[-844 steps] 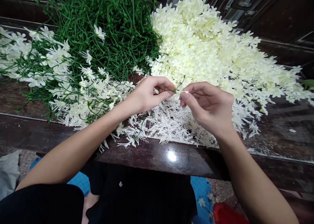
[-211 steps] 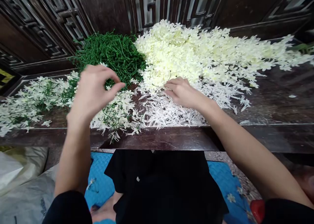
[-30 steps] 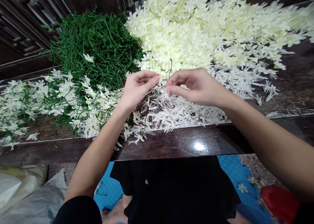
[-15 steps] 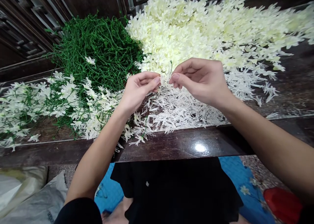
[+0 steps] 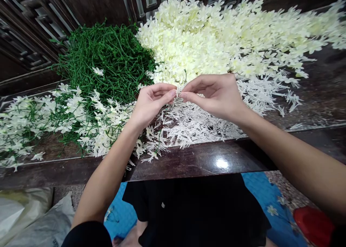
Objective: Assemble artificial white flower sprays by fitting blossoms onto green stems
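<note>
My left hand (image 5: 151, 102) and my right hand (image 5: 216, 93) meet fingertip to fingertip above the dark wooden table (image 5: 205, 160). Both pinch one small artificial flower piece (image 5: 178, 91) between thumb and forefinger; a thin green stem (image 5: 185, 74) curls up from it. Under the hands lies a spread of thin white spiky flower centres (image 5: 200, 122). Behind them is a large heap of cream petals (image 5: 216, 38). A tangle of green stems (image 5: 108, 56) is piled at the back left, and assembled white flowers on stems (image 5: 62, 113) lie to the left.
Carved dark wooden panels (image 5: 40, 20) stand behind the table. Grey and white bags (image 5: 29, 218) sit on the floor at the lower left. A blue mat (image 5: 259, 193) and a red object (image 5: 313, 223) lie at the lower right. My dark clothing fills the bottom centre.
Over the last second my right hand rose and came back down to meet the left. The fingertips now touch around the small flower piece. The piles have not moved.
</note>
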A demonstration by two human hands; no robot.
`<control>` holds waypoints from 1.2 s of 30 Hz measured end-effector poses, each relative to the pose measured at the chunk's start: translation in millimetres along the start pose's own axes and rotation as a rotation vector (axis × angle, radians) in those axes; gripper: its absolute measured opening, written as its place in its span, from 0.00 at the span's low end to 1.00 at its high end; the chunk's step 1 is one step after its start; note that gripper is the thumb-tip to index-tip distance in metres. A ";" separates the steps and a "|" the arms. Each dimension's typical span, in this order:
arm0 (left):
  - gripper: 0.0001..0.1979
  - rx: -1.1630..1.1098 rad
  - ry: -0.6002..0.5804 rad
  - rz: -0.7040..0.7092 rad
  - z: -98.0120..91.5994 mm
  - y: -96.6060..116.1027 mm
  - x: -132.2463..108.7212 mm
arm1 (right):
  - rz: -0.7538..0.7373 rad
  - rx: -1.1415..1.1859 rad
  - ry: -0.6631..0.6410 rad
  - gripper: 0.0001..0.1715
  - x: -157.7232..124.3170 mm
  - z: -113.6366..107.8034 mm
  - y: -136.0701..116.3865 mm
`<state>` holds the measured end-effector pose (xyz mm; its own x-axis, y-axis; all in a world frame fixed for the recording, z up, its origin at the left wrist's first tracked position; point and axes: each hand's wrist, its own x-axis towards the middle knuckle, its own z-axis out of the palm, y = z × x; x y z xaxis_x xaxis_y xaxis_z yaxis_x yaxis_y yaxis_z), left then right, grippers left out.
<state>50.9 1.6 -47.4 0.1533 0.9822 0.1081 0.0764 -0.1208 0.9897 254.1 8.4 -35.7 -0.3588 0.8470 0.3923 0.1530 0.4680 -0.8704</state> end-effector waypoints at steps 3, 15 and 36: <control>0.03 0.053 0.003 0.003 0.2 0.8 -1.0 | -0.005 -0.015 0.007 0.13 -1.2 0.3 1.1; 0.03 0.200 -0.051 0.053 3.0 5.9 -2.4 | 0.031 -0.005 -0.056 0.20 1.7 -4.5 4.0; 0.03 0.066 -0.006 0.000 4.2 8.8 -3.2 | -0.028 0.010 0.077 0.06 -0.1 -0.2 0.9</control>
<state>55.2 -3.2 -39.4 0.1594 0.9813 0.1076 0.1413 -0.1305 0.9813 254.5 8.7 -36.5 -0.2911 0.8505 0.4380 0.1341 0.4896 -0.8616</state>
